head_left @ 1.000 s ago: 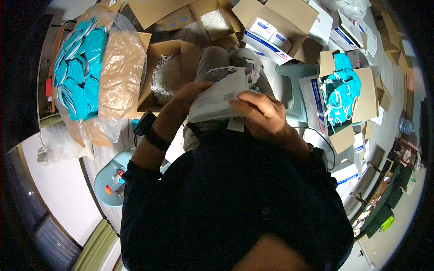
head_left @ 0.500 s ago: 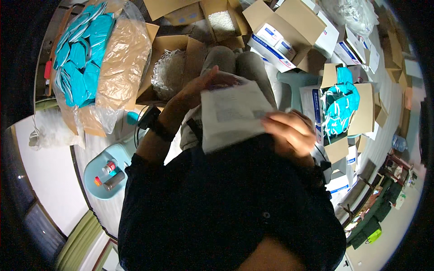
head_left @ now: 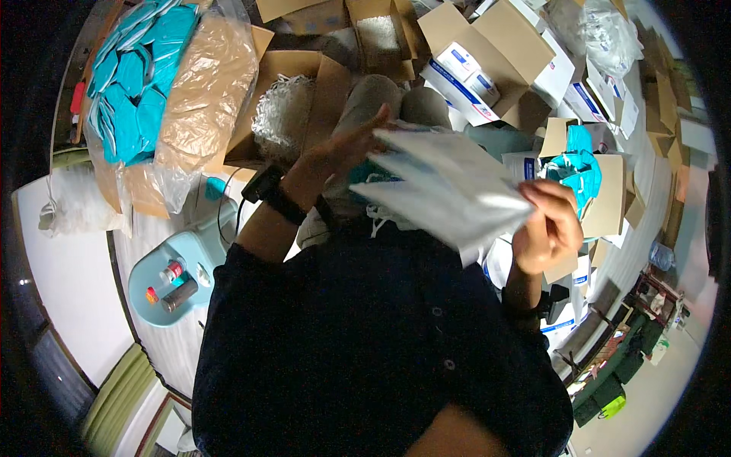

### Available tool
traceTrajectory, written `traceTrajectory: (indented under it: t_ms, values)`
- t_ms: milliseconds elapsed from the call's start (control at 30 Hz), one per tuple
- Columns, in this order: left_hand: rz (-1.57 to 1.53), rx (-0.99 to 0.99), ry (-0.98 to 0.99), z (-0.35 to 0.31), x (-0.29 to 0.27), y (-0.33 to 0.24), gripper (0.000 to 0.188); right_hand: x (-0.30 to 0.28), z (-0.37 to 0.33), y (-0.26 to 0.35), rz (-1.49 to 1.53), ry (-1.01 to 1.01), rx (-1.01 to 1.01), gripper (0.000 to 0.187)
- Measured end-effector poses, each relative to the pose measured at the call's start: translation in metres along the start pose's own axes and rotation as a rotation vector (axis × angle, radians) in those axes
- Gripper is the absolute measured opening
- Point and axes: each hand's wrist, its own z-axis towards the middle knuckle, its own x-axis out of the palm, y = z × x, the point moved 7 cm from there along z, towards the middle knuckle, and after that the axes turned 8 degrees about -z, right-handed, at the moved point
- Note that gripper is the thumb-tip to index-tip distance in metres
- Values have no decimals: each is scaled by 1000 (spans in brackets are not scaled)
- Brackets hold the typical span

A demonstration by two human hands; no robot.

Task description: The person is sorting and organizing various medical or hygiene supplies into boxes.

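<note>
My right hand (head_left: 550, 228) pinches one end of a white, flat plastic bag (head_left: 457, 179), smeared by motion. Toward the left the bag spreads into separate flaps or layers; I cannot make out whether it is one bag or more. My left hand (head_left: 354, 145) is beside its far left corner, fingers stretched out, gripping nothing I can see. Below the bag, on my lap, lies something teal with white straps (head_left: 373, 199), like the folded face masks (head_left: 145, 122) in the large clear bag at far left. Part of it is hidden by the white bag.
An open carton (head_left: 285, 114) of shredded white filler stands ahead. Another carton (head_left: 472, 76) holds white and blue boxes. Teal masks (head_left: 576, 164) fill a carton at right. A light-blue stool (head_left: 145, 293) carries a bottle and small items at left.
My right hand has swung right and outward with the bag, which now fans apart at its left side. My left hand has come off the bag's face. The teal item on my lap has come into view.
</note>
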Motion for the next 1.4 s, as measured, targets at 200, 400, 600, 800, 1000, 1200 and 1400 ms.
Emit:
traceTrajectory:
  t_ms: [200,400,600,800,1000,1200,1400]
  values:
    - [238,123,-164,-14,16,-19,75,-5,-19,-57,278,-121,198,11]
    - [-7,97,-83,-3,-2,-9,63,0,-36,-86,387,-63,291,15]
    - [154,38,-228,-10,-9,-5,41,-7,-43,-96,439,-95,323,19]
    - [384,196,-116,-16,3,-16,27,-36,-55,-134,750,-383,591,29]
    - [849,239,-189,9,-20,17,29,-46,-70,-181,1072,-391,660,19]
    - [1217,193,-273,4,-6,21,29,-60,-80,-210,1018,-331,793,9]
    - [1494,417,-283,10,10,13,72,-50,-130,-308,953,-196,898,9]
